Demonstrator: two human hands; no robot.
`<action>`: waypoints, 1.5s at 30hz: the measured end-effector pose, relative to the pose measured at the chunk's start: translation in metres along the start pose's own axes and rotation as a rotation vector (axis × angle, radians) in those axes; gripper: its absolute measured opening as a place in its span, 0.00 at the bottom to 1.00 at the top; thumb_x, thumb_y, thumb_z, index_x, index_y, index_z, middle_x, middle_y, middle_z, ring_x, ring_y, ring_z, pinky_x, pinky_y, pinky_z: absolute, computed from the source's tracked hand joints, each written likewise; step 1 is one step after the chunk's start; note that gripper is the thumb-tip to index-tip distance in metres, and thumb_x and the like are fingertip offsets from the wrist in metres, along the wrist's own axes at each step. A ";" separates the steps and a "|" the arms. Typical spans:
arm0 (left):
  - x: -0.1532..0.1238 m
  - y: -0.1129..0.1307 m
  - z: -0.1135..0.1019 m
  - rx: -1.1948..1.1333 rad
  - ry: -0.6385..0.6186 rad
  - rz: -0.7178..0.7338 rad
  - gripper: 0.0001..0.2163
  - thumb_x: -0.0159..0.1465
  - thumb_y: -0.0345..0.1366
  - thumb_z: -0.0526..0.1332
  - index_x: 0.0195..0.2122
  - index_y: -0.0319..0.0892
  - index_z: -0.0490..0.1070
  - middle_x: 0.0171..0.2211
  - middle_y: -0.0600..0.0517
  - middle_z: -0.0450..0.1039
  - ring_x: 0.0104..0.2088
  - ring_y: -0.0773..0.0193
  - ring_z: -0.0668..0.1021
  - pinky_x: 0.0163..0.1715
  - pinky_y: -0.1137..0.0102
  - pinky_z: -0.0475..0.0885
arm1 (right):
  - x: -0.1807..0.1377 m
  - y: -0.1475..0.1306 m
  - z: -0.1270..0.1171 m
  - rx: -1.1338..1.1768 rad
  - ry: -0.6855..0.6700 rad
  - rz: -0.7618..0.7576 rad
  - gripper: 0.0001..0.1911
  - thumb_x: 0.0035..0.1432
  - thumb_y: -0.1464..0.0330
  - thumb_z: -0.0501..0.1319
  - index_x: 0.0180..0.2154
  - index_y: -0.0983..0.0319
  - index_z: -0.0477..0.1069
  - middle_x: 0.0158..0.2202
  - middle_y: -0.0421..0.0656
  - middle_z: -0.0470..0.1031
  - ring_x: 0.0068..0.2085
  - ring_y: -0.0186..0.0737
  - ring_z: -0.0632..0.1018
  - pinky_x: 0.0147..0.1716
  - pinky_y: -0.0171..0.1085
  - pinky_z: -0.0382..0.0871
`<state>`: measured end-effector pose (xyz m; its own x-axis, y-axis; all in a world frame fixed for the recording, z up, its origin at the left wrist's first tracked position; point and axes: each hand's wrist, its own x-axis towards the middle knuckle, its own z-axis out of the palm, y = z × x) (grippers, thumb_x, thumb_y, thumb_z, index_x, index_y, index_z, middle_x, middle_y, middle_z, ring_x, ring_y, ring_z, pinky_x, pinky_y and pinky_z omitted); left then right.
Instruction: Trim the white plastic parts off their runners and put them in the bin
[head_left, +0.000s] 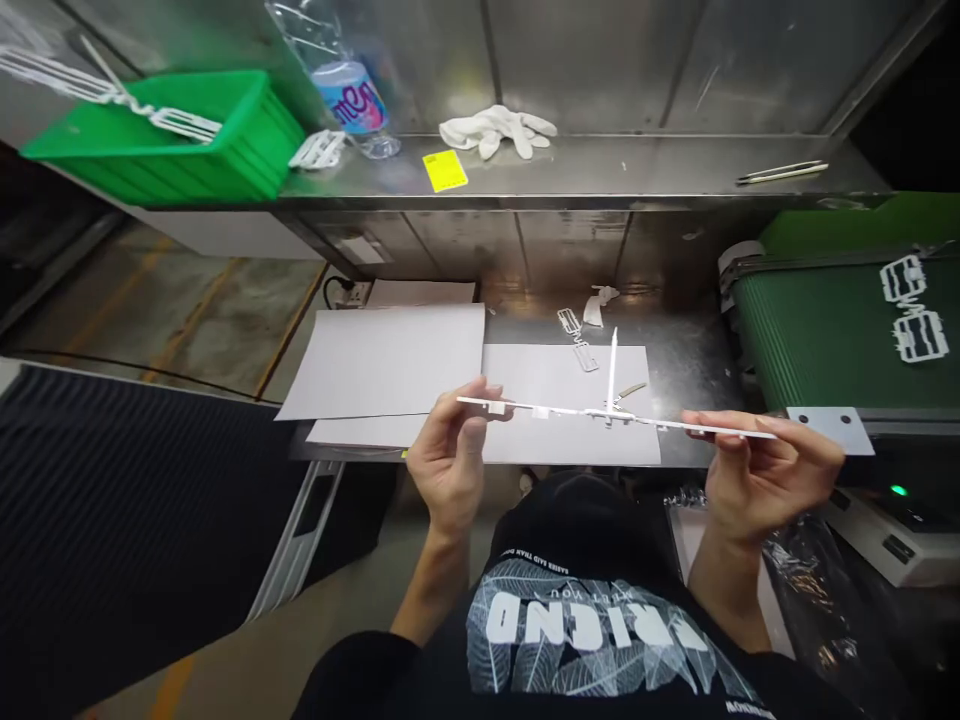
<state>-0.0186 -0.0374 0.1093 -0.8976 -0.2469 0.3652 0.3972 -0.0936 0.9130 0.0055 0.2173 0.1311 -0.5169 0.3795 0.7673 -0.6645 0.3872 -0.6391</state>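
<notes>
A white moulded plastic frame (559, 411) with a thin upright spike near its middle is held edge-on above the worktable. My left hand (454, 455) pinches its left end between thumb and fingers. At the right end, my right hand (769, 475) grips it the same way. Beneath it lie white sheets (562, 445) on the metal table. A small metal tool (631, 393), partly hidden behind the frame, rests on the sheets. Beyond it lies a similar, smaller-looking white plastic frame (577, 340), next to a crumpled white piece (600, 303).
A metal shelf (585, 175) carries a green bin (255, 150) with white frames, a plastic bottle (356, 105), a white glove (499, 130), a yellow note (445, 171) and tweezers (784, 173). On the right, a green conveyor belt (817, 330) bears another white frame (913, 310).
</notes>
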 end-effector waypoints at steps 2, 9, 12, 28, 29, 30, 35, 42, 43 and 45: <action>-0.005 0.006 0.001 -0.018 0.016 0.022 0.12 0.71 0.38 0.65 0.54 0.50 0.80 0.42 0.50 0.81 0.40 0.65 0.82 0.44 0.70 0.79 | 0.002 0.002 -0.002 0.010 0.000 -0.024 0.16 0.63 0.77 0.70 0.51 0.61 0.72 0.33 0.37 0.80 0.30 0.41 0.85 0.27 0.37 0.83; -0.016 0.012 0.004 -0.041 0.046 0.042 0.08 0.71 0.37 0.64 0.48 0.51 0.82 0.38 0.51 0.79 0.36 0.66 0.82 0.37 0.70 0.80 | -0.004 0.016 -0.007 0.001 -0.004 -0.060 0.20 0.62 0.72 0.72 0.54 0.57 0.75 0.31 0.36 0.77 0.27 0.40 0.83 0.23 0.37 0.83; -0.018 0.015 0.004 -0.071 0.070 0.028 0.08 0.70 0.37 0.65 0.48 0.52 0.83 0.37 0.52 0.78 0.34 0.67 0.81 0.34 0.71 0.79 | -0.006 0.018 -0.011 -0.042 0.020 -0.049 0.22 0.59 0.66 0.75 0.54 0.51 0.77 0.34 0.37 0.75 0.27 0.40 0.83 0.22 0.38 0.83; -0.025 0.026 -0.003 -0.195 0.105 -0.071 0.11 0.67 0.40 0.69 0.51 0.57 0.81 0.32 0.55 0.81 0.30 0.70 0.82 0.29 0.78 0.81 | -0.008 0.008 -0.003 0.085 0.062 0.259 0.21 0.51 0.58 0.78 0.48 0.52 0.83 0.26 0.41 0.80 0.21 0.42 0.78 0.19 0.41 0.80; -0.025 0.027 -0.004 -0.195 0.108 -0.075 0.12 0.67 0.39 0.69 0.51 0.57 0.81 0.32 0.55 0.81 0.30 0.70 0.82 0.30 0.79 0.81 | -0.008 0.009 -0.002 0.107 0.044 0.267 0.21 0.52 0.59 0.78 0.49 0.53 0.83 0.27 0.41 0.81 0.21 0.42 0.78 0.19 0.40 0.79; -0.024 0.027 -0.005 -0.187 0.114 -0.080 0.12 0.67 0.39 0.69 0.52 0.57 0.81 0.33 0.55 0.82 0.30 0.71 0.82 0.30 0.79 0.81 | -0.007 0.011 -0.002 0.125 0.028 0.284 0.21 0.53 0.60 0.78 0.49 0.54 0.82 0.27 0.41 0.81 0.21 0.41 0.79 0.19 0.39 0.79; -0.025 0.013 -0.021 0.003 0.186 -0.123 0.13 0.66 0.41 0.70 0.52 0.55 0.80 0.35 0.54 0.81 0.33 0.66 0.83 0.36 0.71 0.84 | -0.010 0.038 0.005 0.201 -0.091 0.377 0.19 0.54 0.64 0.77 0.48 0.51 0.80 0.29 0.38 0.82 0.24 0.41 0.80 0.21 0.38 0.80; -0.014 -0.044 -0.047 0.108 0.311 -0.106 0.08 0.62 0.36 0.74 0.41 0.49 0.80 0.34 0.55 0.83 0.35 0.66 0.84 0.41 0.69 0.84 | -0.032 0.093 0.050 0.411 -0.442 0.422 0.14 0.69 0.70 0.65 0.52 0.46 0.76 0.42 0.35 0.85 0.40 0.42 0.86 0.36 0.44 0.86; -0.011 -0.053 -0.051 0.119 0.324 -0.097 0.08 0.61 0.36 0.75 0.40 0.47 0.79 0.34 0.55 0.83 0.35 0.66 0.84 0.41 0.68 0.85 | -0.036 0.099 0.057 0.431 -0.462 0.417 0.14 0.70 0.70 0.64 0.52 0.45 0.76 0.43 0.35 0.84 0.41 0.42 0.86 0.37 0.44 0.87; -0.008 -0.072 -0.063 0.138 0.334 -0.104 0.10 0.59 0.36 0.76 0.38 0.44 0.77 0.34 0.54 0.83 0.36 0.64 0.84 0.41 0.64 0.86 | -0.045 0.108 0.067 0.428 -0.496 0.396 0.15 0.69 0.70 0.65 0.52 0.45 0.77 0.44 0.34 0.84 0.42 0.41 0.86 0.39 0.44 0.87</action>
<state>-0.0277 -0.0895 0.0290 -0.8110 -0.5457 0.2107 0.2571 -0.0090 0.9664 -0.0795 0.1861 0.0307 -0.8745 -0.0383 0.4835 -0.4784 -0.0967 -0.8728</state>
